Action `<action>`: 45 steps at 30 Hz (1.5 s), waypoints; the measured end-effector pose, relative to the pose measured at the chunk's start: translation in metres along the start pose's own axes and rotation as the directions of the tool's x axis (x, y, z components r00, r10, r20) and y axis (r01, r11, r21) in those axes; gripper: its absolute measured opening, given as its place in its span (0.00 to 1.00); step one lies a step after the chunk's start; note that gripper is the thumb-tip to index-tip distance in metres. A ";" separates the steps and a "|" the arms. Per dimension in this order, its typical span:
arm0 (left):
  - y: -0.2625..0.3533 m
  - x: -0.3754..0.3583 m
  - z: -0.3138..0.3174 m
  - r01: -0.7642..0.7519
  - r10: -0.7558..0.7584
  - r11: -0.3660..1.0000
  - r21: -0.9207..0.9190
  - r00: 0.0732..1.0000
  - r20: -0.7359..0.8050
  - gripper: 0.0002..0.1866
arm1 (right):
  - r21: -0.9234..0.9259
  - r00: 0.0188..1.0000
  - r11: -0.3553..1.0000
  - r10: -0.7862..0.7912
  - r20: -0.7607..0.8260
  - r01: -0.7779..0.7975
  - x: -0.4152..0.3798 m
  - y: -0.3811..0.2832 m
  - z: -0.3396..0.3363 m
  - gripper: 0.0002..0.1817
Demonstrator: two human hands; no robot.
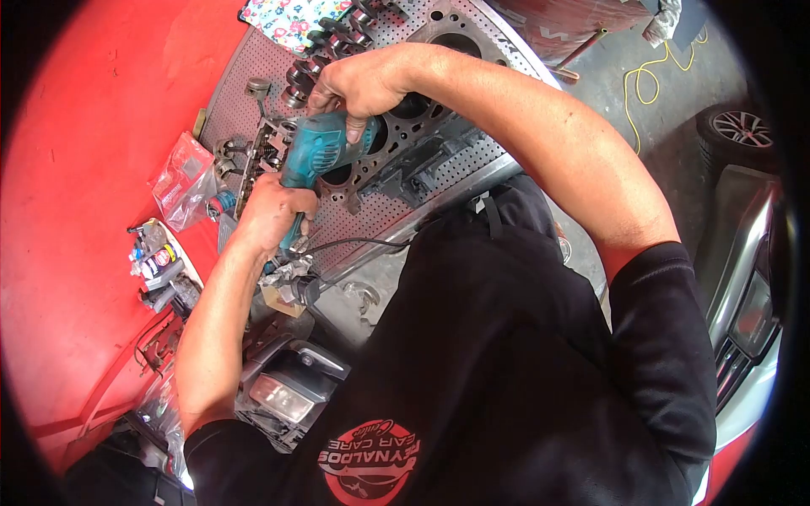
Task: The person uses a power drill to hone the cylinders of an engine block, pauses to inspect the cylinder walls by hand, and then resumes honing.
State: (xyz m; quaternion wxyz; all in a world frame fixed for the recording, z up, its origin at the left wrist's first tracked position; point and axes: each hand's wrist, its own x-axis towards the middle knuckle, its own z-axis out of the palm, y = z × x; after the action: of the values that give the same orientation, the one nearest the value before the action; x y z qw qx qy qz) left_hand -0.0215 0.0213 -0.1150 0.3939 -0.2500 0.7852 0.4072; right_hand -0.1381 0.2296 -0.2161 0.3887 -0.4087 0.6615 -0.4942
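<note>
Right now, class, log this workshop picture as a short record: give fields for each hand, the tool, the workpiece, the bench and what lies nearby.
left hand: wrapped around the rear handle of the tool
right hand: pressing on top of the tool's body
tool: teal corded power tool, black cable trailing from its rear
workpiece: grey metal engine block with round bores, under the tool
bench: perforated metal table
nearby: dark crankshaft; clear plastic bag; yellow cable on the floor

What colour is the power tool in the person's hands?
The power tool is teal, a blue-green, gripped by both hands. It shows best in the head view.
</note>
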 end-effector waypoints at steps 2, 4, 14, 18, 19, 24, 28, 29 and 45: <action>-0.001 0.004 0.003 0.016 -0.016 1.000 0.003 1.000 -0.003 0.04 | -0.028 1.000 1.000 0.012 -0.014 -0.012 -0.009 -0.004 -0.001 0.36; 0.001 0.007 0.007 0.026 -0.026 1.000 0.004 1.000 -0.002 0.04 | -0.042 0.999 0.998 0.038 -0.021 -0.039 -0.009 -0.001 -0.002 0.36; 0.007 0.010 0.011 0.050 -0.050 0.998 0.037 0.999 0.004 0.04 | 0.049 0.999 0.998 0.045 -0.013 -0.044 -0.010 0.014 0.001 0.37; 0.008 0.010 0.008 0.053 -0.053 0.998 0.017 0.999 0.007 0.05 | 0.053 1.000 0.998 0.023 -0.010 -0.023 -0.008 0.018 0.001 0.36; 0.009 0.009 0.009 0.055 -0.055 0.998 0.002 0.998 0.006 0.05 | 0.050 1.000 0.999 0.016 -0.020 -0.015 -0.010 0.017 0.002 0.36; 0.005 -0.005 0.001 0.011 -0.011 1.000 -0.015 1.000 0.020 0.05 | -0.063 0.999 0.997 -0.044 0.014 0.044 -0.006 0.005 0.001 0.38; 0.009 -0.025 -0.013 0.032 -0.032 0.999 -0.016 0.999 -0.022 0.06 | -0.165 0.994 0.986 0.007 0.109 0.011 -0.001 -0.035 -0.012 0.41; 0.014 -0.031 -0.014 0.022 -0.023 0.999 -0.026 0.999 -0.041 0.06 | -0.174 0.992 0.985 0.020 0.127 0.003 0.001 -0.042 -0.013 0.42; 0.047 -0.096 -0.032 0.003 -0.002 1.000 0.009 0.990 -0.142 0.16 | -0.177 0.986 0.973 -0.128 0.111 0.146 0.007 -0.101 -0.009 0.44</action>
State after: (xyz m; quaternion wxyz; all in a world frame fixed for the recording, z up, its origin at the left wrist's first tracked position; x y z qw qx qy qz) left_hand -0.0139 0.0268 -0.0037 0.3386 -0.2775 0.8129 0.3840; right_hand -0.1330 0.2084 -0.1168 0.3465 -0.5117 0.6545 -0.4355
